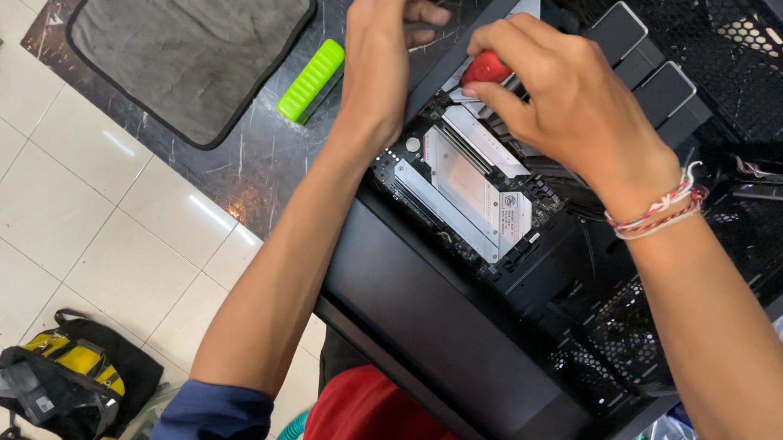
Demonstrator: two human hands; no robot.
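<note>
Screwdriver [486, 67] with a red handle sits in the right hand [572, 104], fingers wrapped round it, tip down by the white-shrouded motherboard [465, 184] inside the black case [456, 348]. The left hand [391, 31] is curled near the case's top edge, pinching what looks like a thin metal piece; I cannot tell what. Keeping the tool upright and pressing lightly would likely save the screw head. The case lies on a dark marbled counter [255, 156], beside a green box [311, 81] and grey cloth [186, 32]. Below are white floor tiles [78, 240] and a yellow-black bag [76, 376].
</note>
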